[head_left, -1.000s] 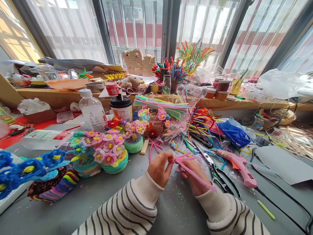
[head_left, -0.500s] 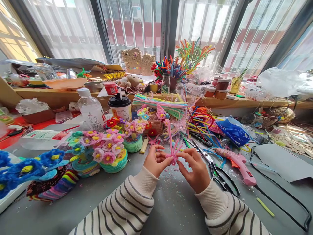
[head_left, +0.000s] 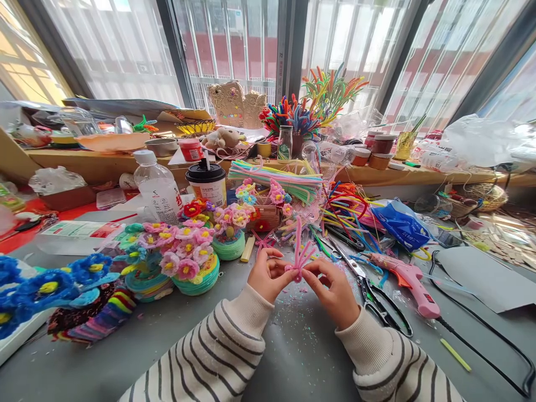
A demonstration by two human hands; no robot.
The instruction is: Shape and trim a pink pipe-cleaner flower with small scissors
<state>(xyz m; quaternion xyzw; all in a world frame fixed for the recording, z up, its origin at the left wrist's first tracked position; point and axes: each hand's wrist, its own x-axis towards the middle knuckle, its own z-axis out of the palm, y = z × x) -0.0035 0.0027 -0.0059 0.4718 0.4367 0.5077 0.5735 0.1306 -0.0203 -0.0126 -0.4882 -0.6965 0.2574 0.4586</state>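
Before barred windows (head_left: pixel 234 50), a grey tabletop (head_left: pixel 301 363) lies scattered with glitter. Just above it, left of the scissors (head_left: pixel 358 271), is a fuzzy pink pipe-cleaner piece (head_left: pixel 300 251), bunched into small loops below, with several strands fanning upward, one longest. The left hand (head_left: pixel 266 279) and right hand (head_left: pixel 337 290) angle inward from striped sleeves (head_left: pixel 218 340), thumbs and fingers pinched on either side of its base.

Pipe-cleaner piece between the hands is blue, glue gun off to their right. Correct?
Not blue: the head view shows the pipe-cleaner piece between left hand and right hand is pink. The glue gun is indeed to their right.
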